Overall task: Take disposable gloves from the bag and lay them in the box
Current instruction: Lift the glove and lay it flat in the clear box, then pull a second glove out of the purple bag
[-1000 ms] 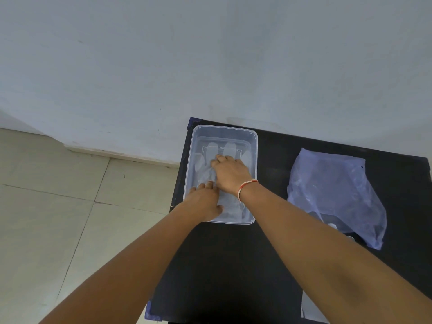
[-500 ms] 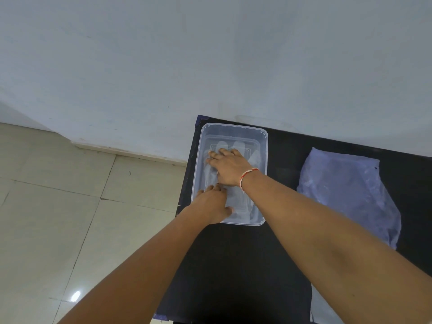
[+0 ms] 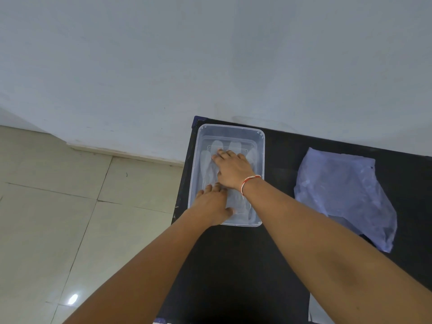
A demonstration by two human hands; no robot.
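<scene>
Wall and tiled floor are filling the far and left parts of the view; the black desk is sitting at the right. On it, the bag is lying flat at the right, well apart from the box, which is standing at the desk's far left corner with its long axis running near to far.

The glove is lying inside the box, spread flat on the bottom, its long axis along the box, its finger ends pointing far and its cuff toward the near wall.

Both hands are in the box. The right hand is pressing flat on the glove's far half, grip wide, fingers spread, holding nothing. The left hand is resting flat on the near end, grip likewise wide, pinning the cuff rather than pinching.

Step, as I judge it: smoothing a laid glove, so placing is nearly done for this one. Next move probably calls for lifting both hands clear without dragging the thin film, then reaching right to the bag. How many gloves the bag is holding, cannot tell.
</scene>
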